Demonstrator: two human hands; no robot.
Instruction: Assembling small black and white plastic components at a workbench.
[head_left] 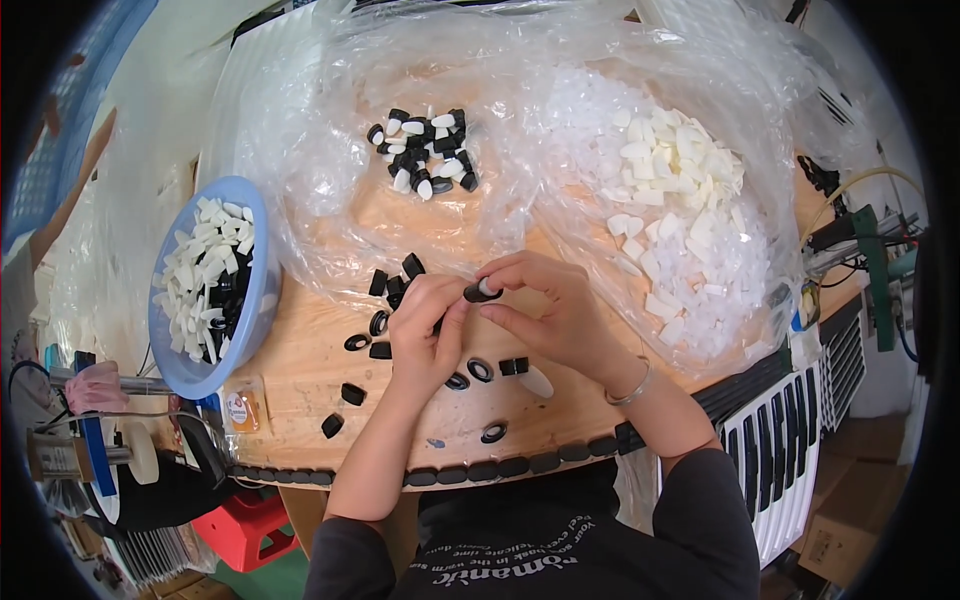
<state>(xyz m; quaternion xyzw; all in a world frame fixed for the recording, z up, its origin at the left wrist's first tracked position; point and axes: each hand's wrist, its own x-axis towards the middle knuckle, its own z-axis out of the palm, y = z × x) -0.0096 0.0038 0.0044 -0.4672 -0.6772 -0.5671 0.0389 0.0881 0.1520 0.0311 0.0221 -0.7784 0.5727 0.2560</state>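
Note:
Over the middle of the wooden table, my left hand and my right hand meet at a small black oval ring part. A pale piece shows at its top, by my right fingertips. Both hands have their fingers closed around the part in a pinch; the left palm side is partly hidden. Close to my hands lie loose black oval rings, more black parts beyond my left hand, and a white oval piece below my right hand.
A blue basin of white and black pieces stands at left. Clear plastic sheeting covers the far side, with a pile of black-and-white parts and white pieces on it. Black parts line the table's near edge.

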